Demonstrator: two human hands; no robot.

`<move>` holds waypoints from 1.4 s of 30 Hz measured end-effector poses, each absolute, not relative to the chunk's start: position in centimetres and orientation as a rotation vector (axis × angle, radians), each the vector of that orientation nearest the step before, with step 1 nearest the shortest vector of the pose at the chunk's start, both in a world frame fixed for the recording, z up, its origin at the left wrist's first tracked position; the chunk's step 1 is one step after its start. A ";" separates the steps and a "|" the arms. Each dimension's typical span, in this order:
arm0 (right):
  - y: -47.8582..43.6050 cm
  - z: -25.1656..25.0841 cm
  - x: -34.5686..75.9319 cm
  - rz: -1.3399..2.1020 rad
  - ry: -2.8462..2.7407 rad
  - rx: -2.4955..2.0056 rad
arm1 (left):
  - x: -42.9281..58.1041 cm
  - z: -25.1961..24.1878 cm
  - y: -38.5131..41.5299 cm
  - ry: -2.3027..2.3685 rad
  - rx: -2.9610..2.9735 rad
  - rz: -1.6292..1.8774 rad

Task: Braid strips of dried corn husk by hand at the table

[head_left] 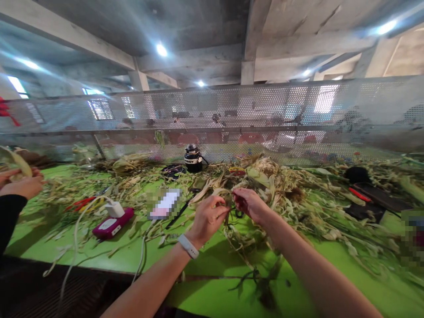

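Observation:
My left hand (211, 216), with a white band on its wrist, is closed in a pinch on a thin plant strip at the middle of the green table (212, 265). Just to its right, my right hand (251, 204) is also closed, fingertips pressed together. What sits in that pinch is too small to make out. Below the hands hang dry, curled leafy strips (243, 243). Behind them lies a heap of pale dried husks (265, 172). A dark clump of plant scraps (265, 293) is near the front edge.
A lit phone (166, 204) lies left of my hands, beside a magenta power strip (112, 224) with a white plug and cables. A black jar (193, 158) stands by the perforated metal screen (212, 110). A co-worker's hands (24, 183) hold a husk at far left.

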State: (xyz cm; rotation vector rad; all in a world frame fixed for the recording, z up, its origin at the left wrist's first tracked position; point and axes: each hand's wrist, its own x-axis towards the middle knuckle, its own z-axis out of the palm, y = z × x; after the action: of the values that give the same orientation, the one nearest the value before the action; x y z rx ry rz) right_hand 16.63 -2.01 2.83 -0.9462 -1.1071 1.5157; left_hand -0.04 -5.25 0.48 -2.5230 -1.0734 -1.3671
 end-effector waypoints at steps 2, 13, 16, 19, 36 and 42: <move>-2.2 2.9 16.5 1.589 -1.018 -0.919 | 0.0 0.6 -5.3 -0.959 -2.643 -1.214; -1.9 2.6 16.6 1.537 -1.034 -0.956 | 1.4 0.3 -2.9 -1.869 -3.206 -2.009; -1.5 3.0 17.4 1.399 -1.123 -1.107 | 0.7 0.3 -2.1 -2.307 -2.988 -2.136; -1.4 3.6 18.1 1.306 -1.245 -1.185 | 0.1 0.0 -1.5 -2.501 -2.880 -2.173; -2.0 1.9 16.0 1.312 -1.344 -1.138 | -0.7 -1.6 -1.4 -2.197 -3.513 -1.955; -2.4 1.8 15.2 1.190 -1.509 -1.102 | -0.5 -1.4 -1.7 -2.107 -3.582 -1.977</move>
State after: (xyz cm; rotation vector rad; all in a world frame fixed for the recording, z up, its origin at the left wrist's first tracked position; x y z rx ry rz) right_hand 15.21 -2.44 1.80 -1.1018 -1.5086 1.1898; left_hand -0.50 -1.68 -1.42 -3.5824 -2.1072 -1.9769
